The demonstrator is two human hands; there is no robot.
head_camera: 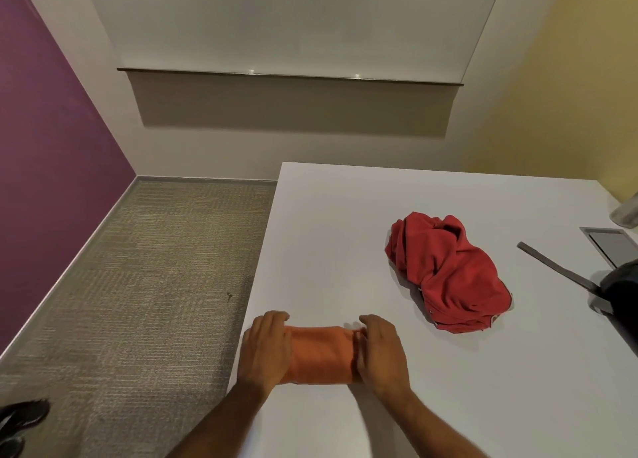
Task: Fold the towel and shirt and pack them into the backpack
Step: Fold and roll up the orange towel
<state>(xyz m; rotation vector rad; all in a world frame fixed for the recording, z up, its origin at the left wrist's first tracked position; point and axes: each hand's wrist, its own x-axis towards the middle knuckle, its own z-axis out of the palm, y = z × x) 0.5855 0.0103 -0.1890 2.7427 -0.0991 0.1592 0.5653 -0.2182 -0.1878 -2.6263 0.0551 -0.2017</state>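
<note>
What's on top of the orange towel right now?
The left hand rests on one end of the folded orange towel and the right hand on the other. The middle is bare. The ends beneath the hands are covered from view.

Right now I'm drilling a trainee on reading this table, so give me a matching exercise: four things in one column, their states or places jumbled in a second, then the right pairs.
Things:
1. orange towel
2. red shirt
3. backpack
4. table

States or places:
A. crumpled in a heap
B. dark, cut off at the right edge of the view
C. white, carrying the clothes
D. folded small, pressed between left hand and right hand

Pairs: 1-D, 2-A, 3-B, 4-C
</note>
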